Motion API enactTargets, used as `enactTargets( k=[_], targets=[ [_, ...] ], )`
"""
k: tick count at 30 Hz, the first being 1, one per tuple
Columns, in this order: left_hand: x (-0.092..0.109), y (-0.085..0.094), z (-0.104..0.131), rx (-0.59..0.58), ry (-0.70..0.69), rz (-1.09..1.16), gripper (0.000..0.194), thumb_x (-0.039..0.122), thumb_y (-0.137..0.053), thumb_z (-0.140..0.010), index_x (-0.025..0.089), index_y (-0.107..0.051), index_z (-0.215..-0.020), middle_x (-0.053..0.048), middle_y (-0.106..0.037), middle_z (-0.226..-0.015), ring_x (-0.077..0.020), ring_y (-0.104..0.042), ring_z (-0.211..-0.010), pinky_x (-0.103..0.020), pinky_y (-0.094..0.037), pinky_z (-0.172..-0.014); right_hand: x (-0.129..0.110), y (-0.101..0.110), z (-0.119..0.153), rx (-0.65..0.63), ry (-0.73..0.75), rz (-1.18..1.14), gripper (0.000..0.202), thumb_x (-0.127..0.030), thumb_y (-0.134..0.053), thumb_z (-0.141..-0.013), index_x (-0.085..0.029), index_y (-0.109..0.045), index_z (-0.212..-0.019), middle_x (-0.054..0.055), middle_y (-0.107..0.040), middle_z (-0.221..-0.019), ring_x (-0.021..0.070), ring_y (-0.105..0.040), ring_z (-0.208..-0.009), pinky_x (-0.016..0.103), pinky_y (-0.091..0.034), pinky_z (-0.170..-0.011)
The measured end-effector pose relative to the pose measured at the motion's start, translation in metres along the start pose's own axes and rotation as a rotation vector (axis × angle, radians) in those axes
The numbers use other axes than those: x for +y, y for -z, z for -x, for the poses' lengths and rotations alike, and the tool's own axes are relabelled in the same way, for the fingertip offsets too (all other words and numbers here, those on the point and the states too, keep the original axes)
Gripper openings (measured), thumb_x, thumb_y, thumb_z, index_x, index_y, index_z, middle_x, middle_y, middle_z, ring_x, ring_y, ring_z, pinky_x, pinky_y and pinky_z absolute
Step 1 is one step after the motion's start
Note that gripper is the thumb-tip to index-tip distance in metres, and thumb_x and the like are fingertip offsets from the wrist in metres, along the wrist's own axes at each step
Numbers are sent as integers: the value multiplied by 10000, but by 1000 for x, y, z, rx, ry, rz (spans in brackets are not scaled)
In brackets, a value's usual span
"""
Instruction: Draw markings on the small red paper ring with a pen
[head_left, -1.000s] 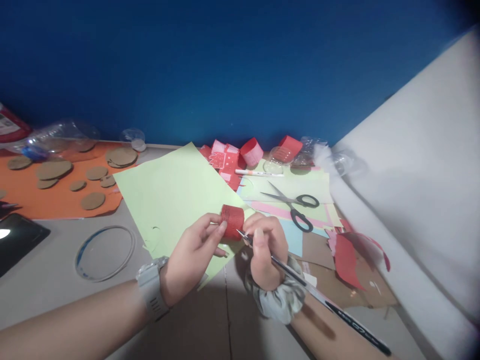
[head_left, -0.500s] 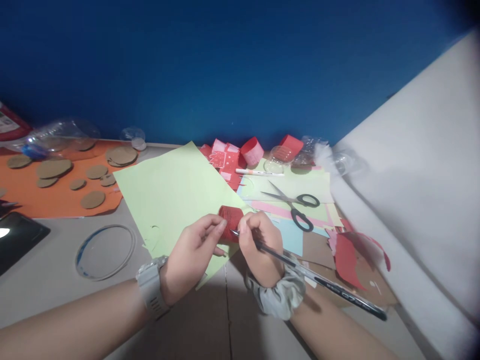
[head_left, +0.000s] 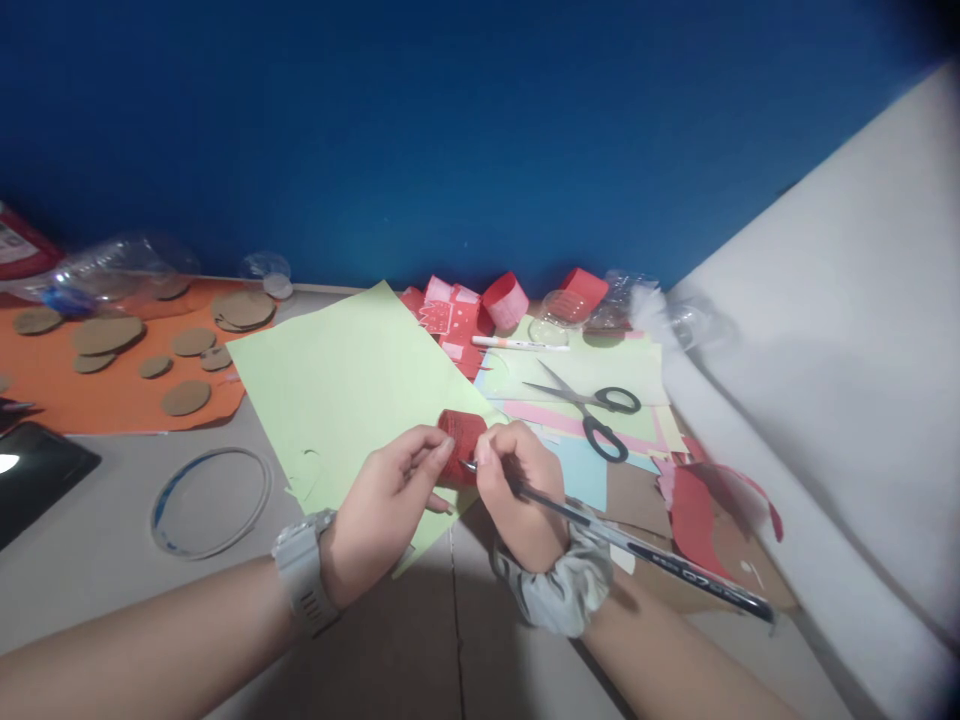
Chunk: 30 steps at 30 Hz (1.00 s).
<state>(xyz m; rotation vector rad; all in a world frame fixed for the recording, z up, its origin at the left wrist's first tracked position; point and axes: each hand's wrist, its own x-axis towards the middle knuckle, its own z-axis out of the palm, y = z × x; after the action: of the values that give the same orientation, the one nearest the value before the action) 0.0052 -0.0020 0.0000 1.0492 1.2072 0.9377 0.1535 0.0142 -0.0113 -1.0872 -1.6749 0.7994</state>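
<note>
My left hand (head_left: 394, 490) pinches the left side of a small red paper roll (head_left: 463, 435) that carries fine dark marks. In my right hand (head_left: 525, 495) is a black pen (head_left: 637, 548), its metal tip against the lower part of the red paper and its barrel slanting back over my wrist. The fingers of both hands are closed. Beneath the left hand lies a large pale green sheet (head_left: 337, 360). To the right of my hands, black-handled scissors (head_left: 581, 400) rest spread on a stack of coloured paper (head_left: 585, 470).
Cardboard discs (head_left: 109, 336) lie on orange paper (head_left: 45, 400) at the left. A tape ring (head_left: 159, 525) and a dark phone-like device (head_left: 45, 475) are nearer. Red and pink paper rolls (head_left: 505, 300), a white marker (head_left: 517, 343) and clear plastic pieces (head_left: 559, 315) sit by the blue wall.
The pen's rear end has shifted very slightly while its tip stays at the red paper roll. Both hands keep almost the same position and grip.
</note>
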Motion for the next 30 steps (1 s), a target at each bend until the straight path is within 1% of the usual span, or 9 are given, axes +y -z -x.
enactTargets(
  k=[6,12,17,24,30],
  targets=[
    [0,0,-1,-8,-1,-11,268,431,-504,-950,179,-595,-935,-8,-593,-869,-137,-563,-791,-253,-620,-650,1,0,0,22,-2,-6,209,-207,-485,-941,-228,-406,-748,-48,-442,-660,111,-406,-573,248,-352,-551],
    [1,0,0,-12,-2,-19,258,421,-503,-950,183,-599,-920,7,-574,-822,-131,-558,-767,-245,-620,-649,0,2,-1,-33,13,8,228,-191,-492,-928,-224,-407,-719,-51,-473,-645,103,-423,-563,237,-351,-545],
    [0,0,0,-5,-2,-20,270,436,-504,-949,184,-600,-923,2,-595,-855,-130,-566,-773,-246,-621,-648,1,0,0,20,-1,4,221,-204,-478,-938,-227,-400,-733,-49,-448,-653,108,-408,-567,243,-350,-543],
    [1,0,0,-11,-2,-8,257,423,-510,-948,187,-603,-907,18,-582,-801,-125,-576,-757,-228,-615,-633,0,2,-1,-47,40,30,225,-176,-495,-920,-224,-404,-720,-54,-471,-648,99,-425,-563,231,-356,-544],
    [0,-1,0,-4,-2,-15,257,425,-510,-948,186,-601,-919,9,-591,-826,-128,-570,-765,-231,-614,-630,0,0,-1,12,16,36,214,-194,-470,-938,-229,-391,-742,-48,-463,-666,105,-422,-577,238,-360,-555]
  ],
)
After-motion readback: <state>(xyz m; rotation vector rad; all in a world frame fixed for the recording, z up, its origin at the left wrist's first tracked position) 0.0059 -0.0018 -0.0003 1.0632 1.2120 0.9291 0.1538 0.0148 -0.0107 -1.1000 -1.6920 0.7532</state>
